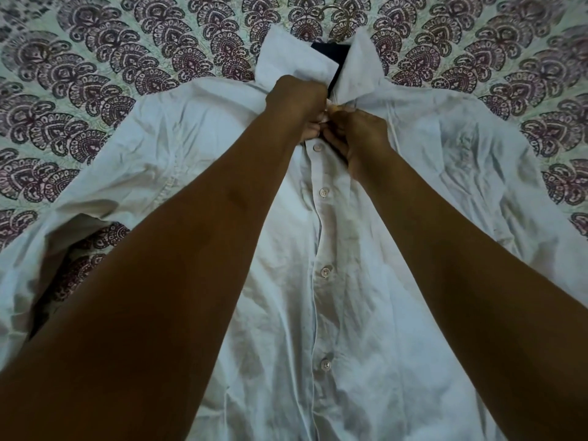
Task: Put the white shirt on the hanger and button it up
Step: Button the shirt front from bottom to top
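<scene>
Pinching white shirt collar: left hand, right hand.

Both forearms are bare up to the near edge of the view, with no sleeves, and the left hand and right hand are ungloved.

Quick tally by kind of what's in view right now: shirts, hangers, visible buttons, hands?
Shirt: 1
Hanger: 1
Buttons showing: 4
Hands: 2, left hand and right hand, both pinching the shirt placket at the collar
Total: 8
</scene>
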